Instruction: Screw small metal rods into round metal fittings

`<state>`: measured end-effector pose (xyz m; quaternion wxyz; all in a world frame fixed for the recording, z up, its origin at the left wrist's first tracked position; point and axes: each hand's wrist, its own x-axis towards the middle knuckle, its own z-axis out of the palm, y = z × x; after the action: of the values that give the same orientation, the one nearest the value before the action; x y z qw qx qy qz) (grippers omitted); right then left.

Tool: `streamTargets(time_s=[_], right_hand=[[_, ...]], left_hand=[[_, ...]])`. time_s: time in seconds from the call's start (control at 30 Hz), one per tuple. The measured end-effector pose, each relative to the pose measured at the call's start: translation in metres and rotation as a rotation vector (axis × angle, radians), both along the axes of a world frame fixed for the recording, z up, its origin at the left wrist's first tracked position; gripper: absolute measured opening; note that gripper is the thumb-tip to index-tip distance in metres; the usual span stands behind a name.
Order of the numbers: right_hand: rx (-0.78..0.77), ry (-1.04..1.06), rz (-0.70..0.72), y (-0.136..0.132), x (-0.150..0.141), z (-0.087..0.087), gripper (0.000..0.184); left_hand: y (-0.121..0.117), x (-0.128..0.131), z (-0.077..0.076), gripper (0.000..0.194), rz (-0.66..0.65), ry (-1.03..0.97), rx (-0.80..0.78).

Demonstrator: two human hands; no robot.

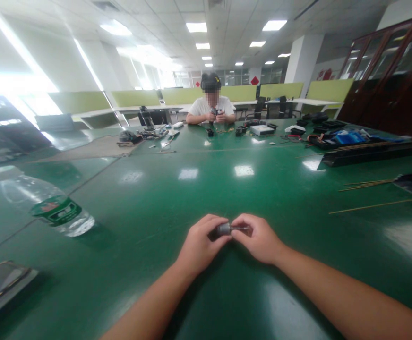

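Observation:
Just above the green table, my two hands meet over a small grey metal cylinder [223, 229] with a thin dark shaft [239, 228] at its right end. My left hand [199, 242] is closed round the cylinder, thumb in front and fingers behind. On the shaft side, my right hand [261, 240] pinches the thin part between thumb and fingers. The shaft's far end is partly covered by the right fingers. Whether shaft and cylinder are one piece, I cannot tell.
A water bottle [55, 208] stands at the left, and a phone-like flat object [4, 285] lies nearer. Across the table [149, 189] a person [211, 106] holds a small dark device. Thin rods [369, 206] and a black tray-like piece [369, 153] lie at right.

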<state>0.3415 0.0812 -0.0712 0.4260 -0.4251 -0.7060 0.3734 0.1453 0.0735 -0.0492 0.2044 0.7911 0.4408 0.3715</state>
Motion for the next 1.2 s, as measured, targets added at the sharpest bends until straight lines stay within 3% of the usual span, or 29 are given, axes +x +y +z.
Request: streamTargets(time_s=[1.2], right_hand=[[-0.028, 0.009, -0.014, -0.0001, 0.0007, 0.0057, 0.006]], left_hand=[[-0.0003, -0.0003, 0.002, 0.022, 0.015, 0.011, 0.033]])
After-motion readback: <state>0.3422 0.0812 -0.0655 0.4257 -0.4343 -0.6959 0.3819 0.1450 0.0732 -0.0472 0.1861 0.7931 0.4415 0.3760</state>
